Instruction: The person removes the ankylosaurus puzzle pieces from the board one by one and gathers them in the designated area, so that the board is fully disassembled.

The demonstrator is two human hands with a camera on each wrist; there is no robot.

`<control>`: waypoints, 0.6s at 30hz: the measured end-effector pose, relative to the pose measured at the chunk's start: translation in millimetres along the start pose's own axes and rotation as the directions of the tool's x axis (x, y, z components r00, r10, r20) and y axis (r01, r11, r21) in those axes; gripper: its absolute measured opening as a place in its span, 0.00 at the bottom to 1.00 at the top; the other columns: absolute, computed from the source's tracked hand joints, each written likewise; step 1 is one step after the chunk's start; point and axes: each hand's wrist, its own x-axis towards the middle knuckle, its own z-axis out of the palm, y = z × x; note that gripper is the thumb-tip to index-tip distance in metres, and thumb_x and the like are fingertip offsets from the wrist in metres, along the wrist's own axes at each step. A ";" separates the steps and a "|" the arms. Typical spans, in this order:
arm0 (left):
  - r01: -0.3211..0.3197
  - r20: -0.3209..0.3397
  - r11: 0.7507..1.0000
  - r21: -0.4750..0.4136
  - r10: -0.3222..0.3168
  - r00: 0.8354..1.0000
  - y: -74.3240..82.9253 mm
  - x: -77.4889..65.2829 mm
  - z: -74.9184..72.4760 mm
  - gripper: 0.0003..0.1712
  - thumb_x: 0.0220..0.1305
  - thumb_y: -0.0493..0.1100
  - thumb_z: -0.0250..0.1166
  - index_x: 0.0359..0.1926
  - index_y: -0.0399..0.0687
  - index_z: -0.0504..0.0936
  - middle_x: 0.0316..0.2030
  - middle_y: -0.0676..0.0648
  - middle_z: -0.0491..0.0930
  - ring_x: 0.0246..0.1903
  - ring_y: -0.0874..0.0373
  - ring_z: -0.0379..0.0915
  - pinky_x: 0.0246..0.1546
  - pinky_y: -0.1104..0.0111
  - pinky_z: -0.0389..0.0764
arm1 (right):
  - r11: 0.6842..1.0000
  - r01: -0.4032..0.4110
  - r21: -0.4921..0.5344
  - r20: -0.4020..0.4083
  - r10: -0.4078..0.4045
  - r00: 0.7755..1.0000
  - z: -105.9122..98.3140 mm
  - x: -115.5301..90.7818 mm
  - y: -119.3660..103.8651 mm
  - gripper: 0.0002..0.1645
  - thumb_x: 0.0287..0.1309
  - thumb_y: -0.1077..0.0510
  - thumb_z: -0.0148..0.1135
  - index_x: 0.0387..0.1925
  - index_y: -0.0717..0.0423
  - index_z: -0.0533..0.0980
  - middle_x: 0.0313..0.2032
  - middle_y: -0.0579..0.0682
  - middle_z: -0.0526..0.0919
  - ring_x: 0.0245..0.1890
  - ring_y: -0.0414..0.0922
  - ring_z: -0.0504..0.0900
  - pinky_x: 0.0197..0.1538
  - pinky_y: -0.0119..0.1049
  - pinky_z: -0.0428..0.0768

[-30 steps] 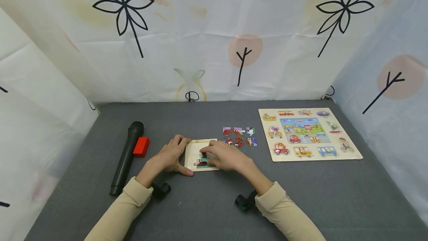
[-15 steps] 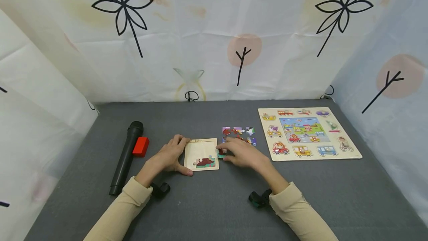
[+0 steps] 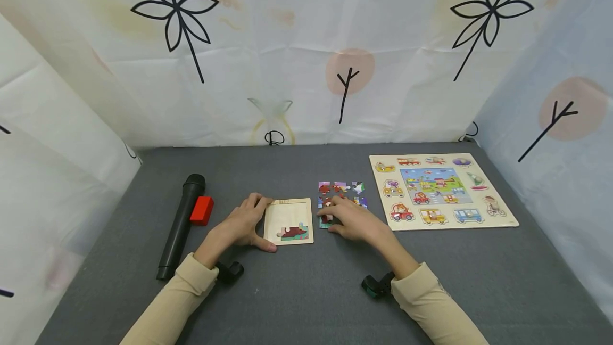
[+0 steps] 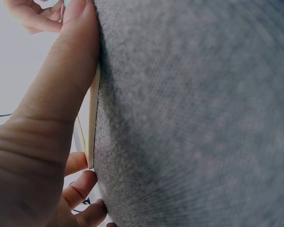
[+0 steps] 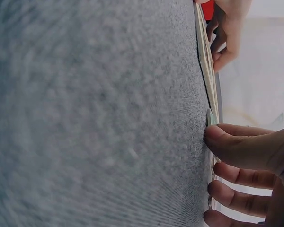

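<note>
My left hand (image 3: 244, 222) holds the left side of a small wooden puzzle tray (image 3: 289, 211), thumb at the front corner and fingers at the back one. A few dark red and green jigsaw pieces (image 3: 293, 232) lie in the tray's lower right part. Just right of the tray, my right hand (image 3: 355, 220) pinches a jigsaw piece (image 3: 325, 225) down at the table, below the loose pieces (image 3: 339, 187). In the right wrist view the thumb lies against the thin edge of that piece (image 5: 209, 116). My right fingers hide some of the loose pieces in the head view.
A large wooden vehicle puzzle board (image 3: 440, 222) lies at the back right. On the left are a black microphone (image 3: 181, 228) and a red block (image 3: 202, 210) beside it. A patterned white cloth (image 3: 297, 41) stands behind the grey table (image 3: 297, 302).
My right hand has taken a jigsaw piece out of the tray and carried it right, to just below the loose pieces. The left hand stays at the tray.
</note>
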 end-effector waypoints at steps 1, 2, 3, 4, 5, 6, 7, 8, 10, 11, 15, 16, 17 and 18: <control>-0.001 -0.001 1.000 -0.001 0.001 1.000 -0.2 -0.1 0.2 0.68 0.39 0.66 0.84 0.73 0.42 0.60 0.66 0.35 0.61 0.62 0.40 0.65 0.60 0.43 0.71 | 1.000 -0.005 0.002 0.001 0.005 1.000 0.2 0.2 0.1 0.23 0.61 0.60 0.71 0.59 0.52 0.83 0.44 0.52 0.80 0.35 0.41 0.70 0.40 0.34 0.71; -0.002 -0.001 1.000 -0.002 0.002 1.000 -0.3 -0.2 0.4 0.68 0.39 0.66 0.84 0.73 0.42 0.60 0.66 0.35 0.61 0.62 0.40 0.65 0.60 0.43 0.71 | 1.000 -0.010 0.003 0.001 0.010 1.000 0.4 0.4 0.1 0.23 0.62 0.60 0.71 0.59 0.52 0.82 0.43 0.52 0.79 0.35 0.41 0.70 0.40 0.35 0.71; -0.001 -0.002 1.000 -0.002 0.001 1.000 -0.4 -0.3 0.5 0.68 0.39 0.66 0.84 0.73 0.42 0.60 0.66 0.35 0.62 0.62 0.40 0.65 0.60 0.43 0.71 | 1.000 -0.013 0.002 0.000 0.013 1.000 0.6 0.7 0.2 0.23 0.62 0.60 0.71 0.59 0.52 0.82 0.44 0.52 0.79 0.35 0.41 0.70 0.40 0.35 0.71; 0.000 -0.003 1.000 -0.003 0.000 1.000 -0.5 -0.3 0.5 0.68 0.39 0.66 0.84 0.73 0.42 0.60 0.65 0.36 0.62 0.62 0.40 0.65 0.60 0.43 0.71 | 1.000 -0.015 0.000 0.000 0.015 1.000 0.8 1.0 0.3 0.23 0.62 0.59 0.71 0.59 0.52 0.82 0.44 0.52 0.79 0.36 0.42 0.71 0.40 0.35 0.71; 0.000 -0.003 1.000 -0.004 0.000 1.000 -0.5 -0.4 0.5 0.68 0.39 0.66 0.84 0.73 0.42 0.60 0.65 0.36 0.62 0.62 0.40 0.65 0.60 0.43 0.71 | 1.000 -0.019 -0.002 0.000 0.019 1.000 1.1 1.3 0.2 0.24 0.62 0.59 0.71 0.60 0.52 0.82 0.44 0.51 0.79 0.36 0.42 0.71 0.40 0.35 0.72; 0.001 -0.003 1.000 -0.007 -0.001 1.000 -0.4 -0.4 0.5 0.67 0.39 0.66 0.84 0.73 0.42 0.60 0.65 0.36 0.62 0.62 0.40 0.65 0.60 0.43 0.71 | 1.000 -0.023 -0.002 0.001 0.023 1.000 1.3 1.5 0.2 0.24 0.62 0.59 0.71 0.60 0.52 0.82 0.44 0.51 0.79 0.36 0.42 0.71 0.40 0.36 0.72; 0.001 -0.003 1.000 -0.009 -0.001 1.000 -0.4 -0.5 0.4 0.67 0.39 0.66 0.84 0.73 0.42 0.60 0.65 0.36 0.62 0.62 0.40 0.65 0.60 0.43 0.71 | 1.000 -0.026 -0.002 0.004 0.026 1.000 1.5 1.8 0.2 0.24 0.63 0.58 0.71 0.61 0.51 0.81 0.44 0.51 0.79 0.36 0.42 0.72 0.40 0.36 0.72; 0.001 -0.003 1.000 -0.010 -0.001 1.000 -0.3 -0.5 0.3 0.67 0.39 0.66 0.84 0.73 0.42 0.60 0.65 0.36 0.62 0.62 0.40 0.65 0.60 0.43 0.70 | 1.000 -0.029 -0.004 0.006 0.029 1.000 1.6 2.0 0.1 0.24 0.63 0.58 0.71 0.61 0.51 0.81 0.44 0.51 0.79 0.36 0.42 0.72 0.40 0.35 0.72; 0.000 -0.004 1.000 -0.011 0.000 1.000 -0.2 -0.6 0.1 0.67 0.39 0.66 0.84 0.73 0.42 0.60 0.65 0.36 0.62 0.61 0.40 0.65 0.60 0.43 0.70 | 0.999 -0.033 -0.002 0.010 0.033 0.999 1.8 2.4 -0.1 0.25 0.63 0.58 0.70 0.62 0.51 0.81 0.44 0.51 0.79 0.35 0.42 0.71 0.38 0.35 0.71; -0.002 -0.004 1.000 -0.010 0.002 1.000 -0.1 -0.6 0.1 0.67 0.39 0.66 0.84 0.73 0.42 0.60 0.65 0.36 0.62 0.61 0.40 0.65 0.61 0.43 0.70 | 0.999 -0.035 -0.001 0.012 0.035 0.999 1.9 2.6 -0.2 0.25 0.63 0.58 0.70 0.62 0.51 0.81 0.43 0.51 0.78 0.35 0.42 0.70 0.38 0.35 0.71; -0.006 -0.008 1.000 -0.007 0.006 1.000 -0.2 -0.6 0.0 0.67 0.39 0.66 0.84 0.73 0.42 0.61 0.65 0.36 0.63 0.61 0.40 0.65 0.61 0.42 0.70 | 0.999 -0.033 0.000 0.011 0.033 0.999 1.9 2.7 -0.1 0.25 0.63 0.59 0.70 0.62 0.51 0.81 0.42 0.51 0.78 0.34 0.42 0.69 0.37 0.34 0.70; -0.007 -0.008 1.000 -0.007 0.007 1.000 -0.3 -0.6 0.1 0.67 0.39 0.66 0.84 0.73 0.41 0.61 0.65 0.36 0.63 0.61 0.40 0.65 0.61 0.42 0.70 | 0.999 -0.033 -0.001 0.011 0.033 0.999 2.0 2.7 0.0 0.25 0.63 0.59 0.70 0.61 0.52 0.81 0.42 0.51 0.78 0.34 0.42 0.69 0.38 0.34 0.70; -0.007 -0.008 1.000 -0.008 0.007 1.000 -0.3 -0.4 0.2 0.67 0.39 0.66 0.84 0.73 0.41 0.61 0.65 0.36 0.63 0.62 0.40 0.65 0.61 0.42 0.70 | 0.999 -0.033 0.001 0.011 0.033 0.999 2.0 2.7 0.1 0.24 0.63 0.59 0.70 0.61 0.52 0.81 0.42 0.51 0.78 0.34 0.42 0.69 0.38 0.34 0.70; -0.006 -0.009 1.000 -0.009 0.006 1.000 -0.5 -0.3 0.3 0.67 0.39 0.66 0.84 0.73 0.41 0.61 0.65 0.36 0.62 0.62 0.40 0.65 0.61 0.42 0.70 | 0.999 -0.032 0.002 0.010 0.032 0.999 2.0 2.8 0.2 0.24 0.63 0.59 0.70 0.61 0.52 0.81 0.42 0.51 0.78 0.34 0.42 0.69 0.38 0.35 0.70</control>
